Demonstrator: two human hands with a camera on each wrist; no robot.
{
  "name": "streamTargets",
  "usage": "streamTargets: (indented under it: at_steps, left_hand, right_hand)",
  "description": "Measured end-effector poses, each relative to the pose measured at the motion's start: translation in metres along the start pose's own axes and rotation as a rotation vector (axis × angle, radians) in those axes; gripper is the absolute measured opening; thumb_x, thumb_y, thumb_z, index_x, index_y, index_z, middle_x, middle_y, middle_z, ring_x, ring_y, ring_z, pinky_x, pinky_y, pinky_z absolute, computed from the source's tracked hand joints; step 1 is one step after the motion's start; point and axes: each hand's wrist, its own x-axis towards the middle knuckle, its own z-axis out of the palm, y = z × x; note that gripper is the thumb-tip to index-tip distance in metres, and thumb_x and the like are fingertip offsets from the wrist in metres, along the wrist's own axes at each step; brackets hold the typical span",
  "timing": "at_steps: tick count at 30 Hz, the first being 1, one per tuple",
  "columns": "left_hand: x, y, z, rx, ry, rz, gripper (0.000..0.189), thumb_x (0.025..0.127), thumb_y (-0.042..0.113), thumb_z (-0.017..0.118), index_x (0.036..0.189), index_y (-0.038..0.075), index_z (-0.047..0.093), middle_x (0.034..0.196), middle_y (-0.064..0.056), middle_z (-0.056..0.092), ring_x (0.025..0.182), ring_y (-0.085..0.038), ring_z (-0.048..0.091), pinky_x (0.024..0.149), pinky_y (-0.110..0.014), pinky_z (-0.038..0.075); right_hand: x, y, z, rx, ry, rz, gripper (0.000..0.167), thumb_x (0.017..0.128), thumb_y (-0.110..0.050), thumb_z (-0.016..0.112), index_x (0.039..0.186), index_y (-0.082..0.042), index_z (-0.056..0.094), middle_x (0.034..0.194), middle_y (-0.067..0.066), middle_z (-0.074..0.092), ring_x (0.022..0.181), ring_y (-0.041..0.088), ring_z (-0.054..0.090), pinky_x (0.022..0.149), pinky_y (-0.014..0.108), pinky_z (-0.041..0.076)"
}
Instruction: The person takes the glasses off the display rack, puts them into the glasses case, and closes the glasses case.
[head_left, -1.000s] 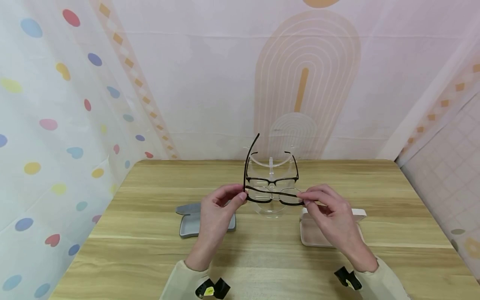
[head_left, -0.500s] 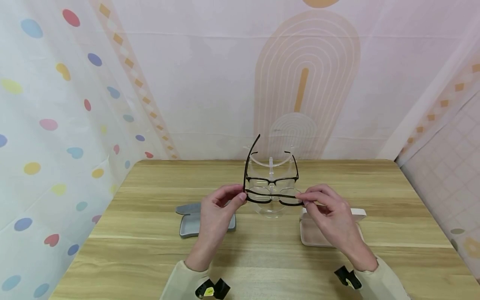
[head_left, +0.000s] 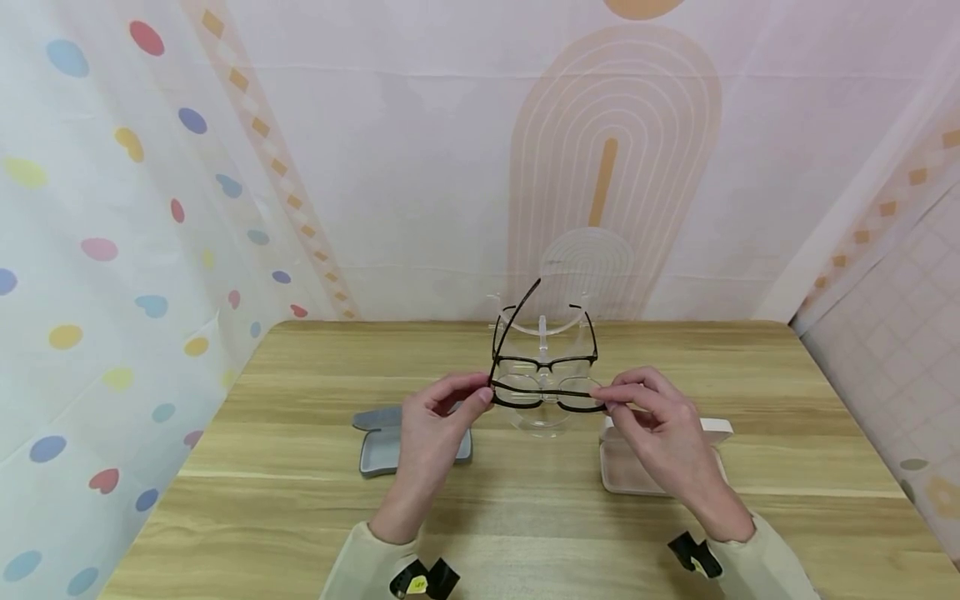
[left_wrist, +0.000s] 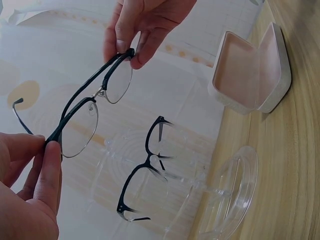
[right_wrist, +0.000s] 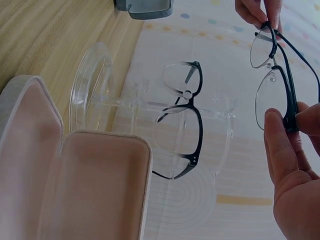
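Observation:
My left hand [head_left: 433, 427] pinches the left hinge corner of a pair of black half-rim glasses [head_left: 519, 405], with thumb and fingertips. At the other corner my right hand [head_left: 666, 429] pinches the frame in the same way. In the left wrist view these glasses [left_wrist: 75, 109] have thin silver lower rims. One temple lies folded across behind the lenses; the left temple [head_left: 517, 315] sticks out, angled inward. Behind them a second pair of black-framed glasses [head_left: 577, 358] sits unfolded on a clear display stand [head_left: 543, 331].
An open grey glasses case [head_left: 380, 452] lies left, partly hidden by my left hand. On the right an open white case [head_left: 621, 468] with pink lining is partly covered by my right hand. A patterned curtain [head_left: 420, 167] hangs behind the wooden table [head_left: 300, 500].
The left temple of the held glasses has swung inward, its tip moving right and slightly down. Both hands keep their hold in nearly the same place.

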Motion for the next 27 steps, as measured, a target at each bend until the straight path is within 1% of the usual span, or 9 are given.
streamTargets:
  at_steps: [4,14,21,27]
  left_hand:
    - [-0.0005,0.0001,-0.0006,0.018,0.001,0.000,0.017,0.090,0.002,0.078,0.107,-0.001,0.079,0.105,-0.013,0.075,0.089,-0.015,0.073,0.079,-0.026,0.061]
    - [-0.0008,-0.0003,0.0000,0.041,-0.022,0.035,0.015,0.090,0.001,0.077,0.103,0.005,0.082,0.105,-0.006,0.076,0.092,-0.018,0.073,0.077,-0.025,0.060]
    - [-0.0008,0.0002,0.0000,0.038,-0.031,0.050,0.015,0.089,-0.001,0.077,0.102,0.004,0.082,0.103,-0.008,0.076,0.091,-0.018,0.072,0.076,-0.025,0.060]
    - [-0.0007,0.0004,0.0001,0.065,-0.032,0.054,0.015,0.089,-0.001,0.077,0.101,0.006,0.083,0.102,-0.007,0.075,0.090,-0.018,0.072,0.076,-0.025,0.060]
  right_hand:
    - [0.0005,0.0006,-0.0002,-0.008,0.001,-0.007,0.036,0.088,0.020,0.062,0.103,-0.006,0.081,0.103,0.002,0.067,0.087,0.008,0.068,0.073,0.020,0.061]
    - [-0.0005,0.0015,-0.0018,-0.008,0.009,-0.028,0.034,0.088,0.021,0.063,0.102,-0.005,0.081,0.103,0.004,0.067,0.088,0.007,0.067,0.072,0.019,0.060]
    - [-0.0014,0.0018,-0.0015,0.000,0.009,-0.032,0.033,0.087,0.021,0.063,0.102,-0.002,0.080,0.103,0.005,0.067,0.089,0.006,0.066,0.072,0.019,0.060]
    - [-0.0018,0.0023,-0.0012,-0.008,0.005,-0.028,0.032,0.088,0.021,0.063,0.102,-0.003,0.080,0.103,0.004,0.066,0.088,0.006,0.066,0.073,0.019,0.060]
